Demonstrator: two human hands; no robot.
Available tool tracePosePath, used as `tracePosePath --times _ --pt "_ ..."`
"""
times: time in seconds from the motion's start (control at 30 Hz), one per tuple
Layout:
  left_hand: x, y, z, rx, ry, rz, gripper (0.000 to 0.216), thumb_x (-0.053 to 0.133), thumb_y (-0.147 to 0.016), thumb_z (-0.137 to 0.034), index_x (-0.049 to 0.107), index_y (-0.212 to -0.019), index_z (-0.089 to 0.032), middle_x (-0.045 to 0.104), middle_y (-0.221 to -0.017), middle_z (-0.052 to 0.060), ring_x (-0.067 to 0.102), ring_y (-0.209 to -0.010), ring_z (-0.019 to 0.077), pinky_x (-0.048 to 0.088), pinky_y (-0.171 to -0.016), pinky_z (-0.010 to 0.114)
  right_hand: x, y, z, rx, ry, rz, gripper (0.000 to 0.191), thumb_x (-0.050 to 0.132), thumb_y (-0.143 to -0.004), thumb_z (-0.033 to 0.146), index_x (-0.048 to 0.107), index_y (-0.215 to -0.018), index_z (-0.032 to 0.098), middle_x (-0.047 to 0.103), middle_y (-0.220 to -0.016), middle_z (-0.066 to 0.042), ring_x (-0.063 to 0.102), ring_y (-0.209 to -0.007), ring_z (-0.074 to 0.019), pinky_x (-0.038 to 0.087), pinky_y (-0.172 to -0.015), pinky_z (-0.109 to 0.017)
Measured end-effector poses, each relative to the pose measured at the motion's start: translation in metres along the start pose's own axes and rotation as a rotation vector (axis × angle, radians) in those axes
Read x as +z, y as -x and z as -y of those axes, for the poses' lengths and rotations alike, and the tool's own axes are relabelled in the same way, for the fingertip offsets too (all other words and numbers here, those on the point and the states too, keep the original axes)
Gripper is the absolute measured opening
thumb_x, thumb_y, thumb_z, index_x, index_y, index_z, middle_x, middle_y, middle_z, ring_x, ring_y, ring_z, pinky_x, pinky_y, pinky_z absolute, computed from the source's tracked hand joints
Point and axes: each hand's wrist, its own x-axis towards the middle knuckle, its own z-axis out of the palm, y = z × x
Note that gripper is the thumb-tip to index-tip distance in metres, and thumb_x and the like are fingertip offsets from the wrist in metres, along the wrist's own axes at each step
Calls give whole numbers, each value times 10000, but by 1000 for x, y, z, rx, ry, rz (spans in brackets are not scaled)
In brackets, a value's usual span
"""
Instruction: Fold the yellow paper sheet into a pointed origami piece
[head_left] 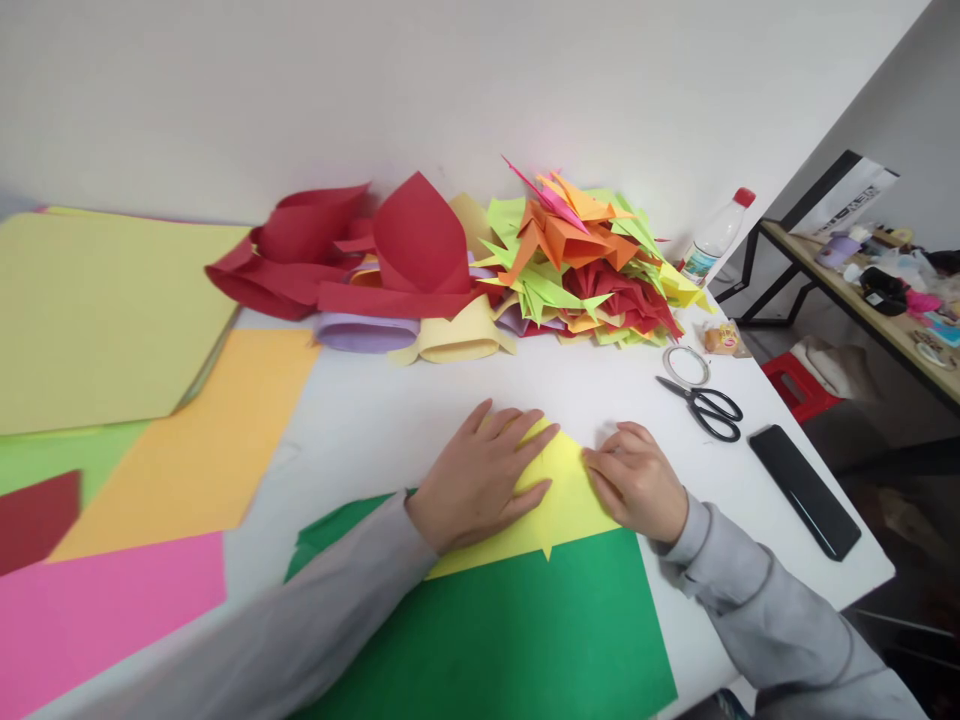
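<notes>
Both your hands are on folded yellow paper, lying over a green sheet.
Your left hand presses flat, fingers spread; your right hand pinches narrowly at the paper's right edge. A red-capped plastic bottle stands behind, its fill unclear. Bare counter stretches ahead; the black smartphone lies near its right edge.

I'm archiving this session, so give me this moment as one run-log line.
left hand: flat on yellow paper | right hand: touching paper's edge | green sheet: partly beneath yellow paper | scissors: on white table
</notes>
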Motion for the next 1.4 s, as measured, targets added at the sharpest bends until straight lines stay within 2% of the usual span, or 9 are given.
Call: tracePosePath --times 0.23,0.43,0.57,0.7,0.83,1.0,1.27,1.33,1.4 --pt "2 1 0 -8 -16 12 473 490 -898 -411 543 -1322 -209 582 -1333 112 546 -1124 312 332 -1040 560 -13 21 10 57 58 -14 175 521 -911 124 628 -1044 161 666 -640 -20 611 -778 -199 436 -924 -446" --pt "4 1 1 0 -10 15 487 483 -909 -416 529 -1337 -189 573 -1346 116 534 -1137 316 311 -1051 575 -26 48 19 129 86 -36 259 533 -892 106 599 -1131 182 691 -703 -24 614 -751 -185 450 -911 -451" --pt "3 1 1 3 -12 31 496 470 -921 -418 512 -1356 -181 564 -1356 122 525 -1150 321 311 -1047 578 -33 54 22 99 113 -38 235 560 -869 95 606 -1084 180 699 -711 -22 606 -734 -189 447 -898 -457" --pt "3 1 1 10 -8 29 487 466 -925 -420 518 -1349 -186 569 -1349 121 526 -1147 317 316 -1043 578 -36 40 23 54 137 -48 143 550 -875 119 638 -953 201 712 -753 -33 605 -828 -220 425 -929 -480" --pt "4 1 1 12 -14 4 477 480 -918 -414 528 -1336 -190 571 -1346 125 532 -1141 318 323 -1036 576 -29 17 19 47 157 67 212 530 -914 190 649 -1089 180 715 -1019 -97 574 -998 -255 429 -928 -478" --pt "5 2 0 15 -5 -17 474 475 -916 -405 539 -1322 -168 576 -1334 138 535 -1142 322 327 -1032 585 -7 -7 13 -13 160 230 306 553 -936 359 637 -1183 197 591 -1282 -150 501 -1164 -287 421 -956 -486" --pt "3 2 0 7 16 -40 448 509 -889 -417 584 -1265 -187 594 -1302 135 542 -1123 323 338 -1026 578 10 -24 20 -68 177 188 233 540 -948 338 664 -1064 178 587 -1259 -166 482 -1175 -277 396 -982 -488" --pt "3 2 0 1 26 -31 458 514 -882 -404 573 -1277 -180 594 -1300 132 539 -1127 321 338 -1029 571 10 -27 22 -83 186 194 232 516 -956 322 661 -1040 161 616 -1183 -160 507 -1121 -265 390 -991 -481" --pt "3 1 0 -5 32 -25 475 509 -881 -396 555 -1297 -172 593 -1297 133 536 -1126 318 340 -1028 566 12 -30 22 -108 180 216 241 484 -964 302 668 -970 146 648 -1018 -129 544 -1002 -245 404 -973 -457"
